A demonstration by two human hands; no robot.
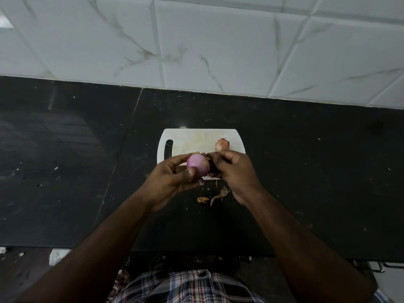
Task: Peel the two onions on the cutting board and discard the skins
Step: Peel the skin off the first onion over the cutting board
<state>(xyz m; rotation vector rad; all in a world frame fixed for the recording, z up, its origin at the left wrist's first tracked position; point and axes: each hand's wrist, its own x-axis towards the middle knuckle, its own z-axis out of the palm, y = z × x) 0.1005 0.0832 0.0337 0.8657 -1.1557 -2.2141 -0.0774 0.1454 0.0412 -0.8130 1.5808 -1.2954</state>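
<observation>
My left hand (pixel 175 179) grips a pink, mostly bare onion (pixel 197 165) above the near edge of the white cutting board (pixel 188 138). My right hand (pixel 234 169) pinches dark skin at the onion's right end. A second onion (pixel 222 145), still in its brown papery skin, lies on the board's far right part. Loose skin scraps (pixel 216 195) lie on the black counter just in front of the board, between my wrists.
The board sits on a black stone counter (pixel 76 160) backed by white marbled wall tiles (pixel 196 44). The counter's front edge runs below my forearms. A checked shirt (pixel 185 285) shows at the bottom.
</observation>
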